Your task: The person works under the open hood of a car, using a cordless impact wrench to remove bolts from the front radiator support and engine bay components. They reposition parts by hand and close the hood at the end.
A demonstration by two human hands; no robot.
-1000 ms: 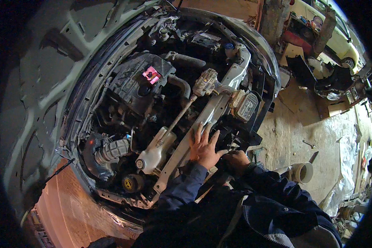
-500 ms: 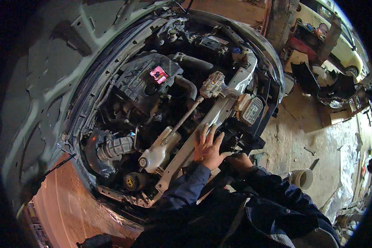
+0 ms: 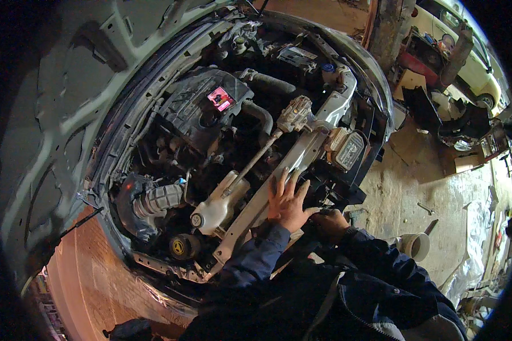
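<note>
My left hand [image 3: 287, 206] lies with its fingers spread on the pale metal crossbar [image 3: 256, 219] at the front of a car's engine bay. Just to its right, my right hand [image 3: 331, 225] is closed, its fingers curled down among black plastic parts [image 3: 338, 194]. Whatever it grips is hidden in shadow. Left of the crossbar sits a whitish coolant-type tank [image 3: 221, 206] with a dark cap. A grimy metal fitting with a long rod [image 3: 294, 115] rests across the bay, touching the crossbar. Beyond my left hand, a boxy part with a ribbed face [image 3: 347, 150] lies at the bar's right.
The raised hood [image 3: 57, 142] fills the left side. A dark engine cover [image 3: 196, 105] bears a pink label. On the floor at the right are a wrench [image 3: 426, 208], a pale bucket [image 3: 418, 246] and clear plastic sheeting [image 3: 466, 273]. A light-coloured car [image 3: 486, 85] stands behind.
The view has shifted very slightly. Both hands keep nearly the same place and pose, and no part has visibly moved.
</note>
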